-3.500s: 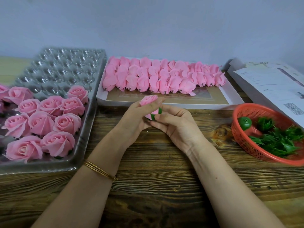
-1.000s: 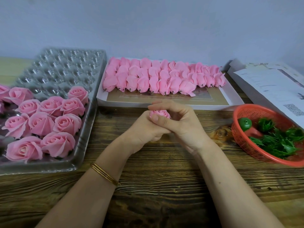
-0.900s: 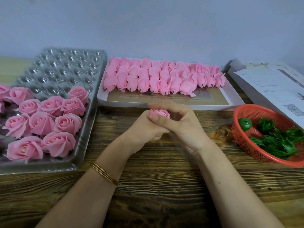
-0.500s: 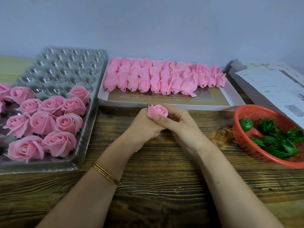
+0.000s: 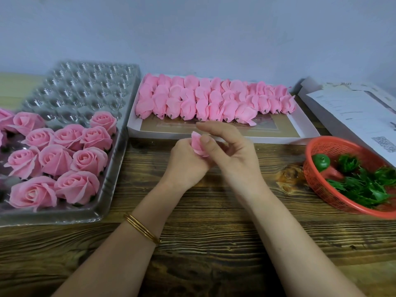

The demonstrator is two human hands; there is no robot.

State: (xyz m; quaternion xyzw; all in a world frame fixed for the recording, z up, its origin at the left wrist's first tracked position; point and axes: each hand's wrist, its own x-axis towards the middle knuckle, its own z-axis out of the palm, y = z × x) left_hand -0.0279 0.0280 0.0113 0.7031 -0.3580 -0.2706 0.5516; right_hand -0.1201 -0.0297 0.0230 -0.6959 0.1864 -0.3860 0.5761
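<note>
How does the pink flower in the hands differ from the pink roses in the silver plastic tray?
The held pink flower is folded shut; the tray's pink roses are spread open. It looks smaller than them. It is held aloft; they sit in the silver tray. Same pink colour.

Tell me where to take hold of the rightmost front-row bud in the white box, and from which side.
Pinch the bud low, at its dark stub, coming from the near side over the white box and its low front wall. The stub points toward you with bare box floor before it, while the soft petals press against neighbours behind and left.
</note>
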